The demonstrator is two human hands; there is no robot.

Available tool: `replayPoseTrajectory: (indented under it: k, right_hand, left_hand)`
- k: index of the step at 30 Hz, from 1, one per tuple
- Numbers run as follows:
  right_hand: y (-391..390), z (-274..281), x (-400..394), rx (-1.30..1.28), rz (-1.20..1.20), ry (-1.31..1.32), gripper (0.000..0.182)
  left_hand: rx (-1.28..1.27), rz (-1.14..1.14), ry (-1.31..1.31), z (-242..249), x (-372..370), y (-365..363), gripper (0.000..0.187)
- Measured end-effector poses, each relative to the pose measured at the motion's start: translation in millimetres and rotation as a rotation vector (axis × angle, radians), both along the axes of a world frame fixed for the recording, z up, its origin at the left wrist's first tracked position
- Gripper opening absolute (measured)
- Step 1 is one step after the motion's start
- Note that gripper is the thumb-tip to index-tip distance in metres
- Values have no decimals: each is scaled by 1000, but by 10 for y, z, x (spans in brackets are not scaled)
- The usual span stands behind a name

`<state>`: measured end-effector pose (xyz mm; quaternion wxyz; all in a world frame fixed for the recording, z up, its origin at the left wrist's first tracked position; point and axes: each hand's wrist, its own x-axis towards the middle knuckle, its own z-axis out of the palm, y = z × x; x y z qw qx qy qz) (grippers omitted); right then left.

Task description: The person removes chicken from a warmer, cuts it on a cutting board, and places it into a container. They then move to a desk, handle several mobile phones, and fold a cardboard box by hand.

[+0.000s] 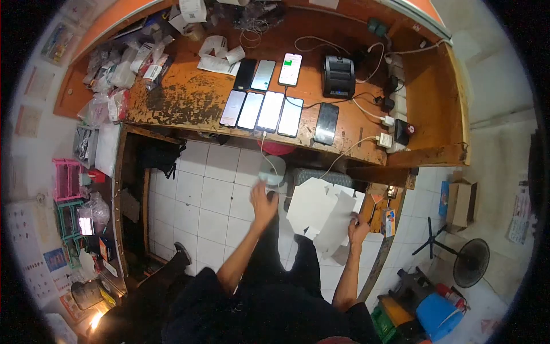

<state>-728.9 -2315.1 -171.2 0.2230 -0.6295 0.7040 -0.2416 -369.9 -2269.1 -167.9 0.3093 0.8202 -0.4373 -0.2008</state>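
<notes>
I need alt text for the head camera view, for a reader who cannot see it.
Seen from above, a person's left hand reaches toward a small pale device on a cable, while the right hand grips white paper sheets. Beyond them, a worn orange desk holds rows of phones and a black printer.

left hand [263,202] fingertips blur into the pale grey rounded object [271,169], can't tell what that thing is | right hand [358,228] fingers tucked behind the white paper sheets [321,209] | dark patterned box [321,175] mostly covered by those sheets | clear plastic packets [123,69] too small to read | lower body cut off at the bottom edge
</notes>
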Motion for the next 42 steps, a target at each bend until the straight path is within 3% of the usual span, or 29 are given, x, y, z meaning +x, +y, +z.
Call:
replayPoseTrajectory:
  k: [2, 4, 6, 8, 9, 11, 12, 13, 14, 16, 17, 19, 20, 22, 23, 26, 31, 33, 36, 38, 40, 42]
  right_hand:
    - [1, 386, 12, 57, 25, 35, 27]
    - [66, 825, 53, 149, 120, -25, 28]
    - [169, 1341, 165, 91, 171, -86, 30]
    - [315, 1796, 240, 14, 493, -168, 35]
    - [410, 2065, 297, 1, 502, -177, 35]
    - [520, 2574, 336, -108, 914, 25, 41]
    - [533, 2728, 279, -119, 916, 20, 41]
    - [548, 2850, 225, -239, 934, -21, 44]
    - [564, 2913, 170, -358, 953, -63, 47]
    - [572, 2827, 76, -395, 936, -151, 38]
    - [614, 2748, 48, -329, 790, -357, 30]
    - [758, 2557, 52, -38, 453, -771, 10]
    - [842, 2663, 118, 94, 295, -888, 13]
    - [994, 2378, 133, 99, 293, -826, 15]
    - [1056, 2561, 164, 162, 326, -776, 14]
    - [1203, 2509, 184, -169, 759, -540, 26]
    - [1443, 2272, 33, -146, 893, -558, 39]
    - [1462, 2246, -33, -77, 892, -503, 39]
    - [1415, 2187, -82, -35, 861, -467, 37]
    - [1388, 2207, -183, -65, 868, -494, 36]
    - [1385, 2196, -299, -89, 925, -500, 35]
    - [1358, 2225, -317, -23, 881, -446, 34]
  left_hand:
    - [-11, -5, 305, 10, -324, 545, 43]
    - [193, -14, 783, -117, -618, 1017, 36]
    - [307, 55, 1351, 488, -906, 1075, 42]
    - [302, 217, 1780, 1258, -1201, 874, 52]
    - [166, 250, 2030, 1363, -1329, 910, 54]
    - [29, 244, 2057, 1501, -1515, 886, 50]
    - [-96, 238, 2085, 1660, -1548, 824, 46]
    - [-176, 408, 1904, 1848, -1602, 842, 27]
    - [-256, 401, 1798, 1938, -1629, 851, 32]
    - [-467, 445, 1691, 2326, -1788, 934, 32]
    - [-474, 447, 1683, 2369, -1877, 986, 32]
    - [-822, 354, 1285, 2433, -2067, 1101, 18]
    - [-826, 359, 1278, 2499, -2112, 1131, 18]
    - [-757, 398, 808, 2624, -2152, 1169, 5]
    - [-684, 430, 756, 2539, -2132, 1227, 3]
    - [-693, 402, 759, 2316, -2217, 1457, 5]
    - [-622, 450, 729, 2128, -2357, 1672, 6]
    - [-478, 375, 521, 1965, -2421, 1715, 7]
    - [-496, 325, 427, 1841, -2560, 1641, 7]
    - [-475, 322, 405, 1888, -2502, 1568, 5]
    - [-459, 354, 782, 1968, -2458, 1513, 12]
    - [-349, 281, 792, 1890, -2478, 1545, 20]
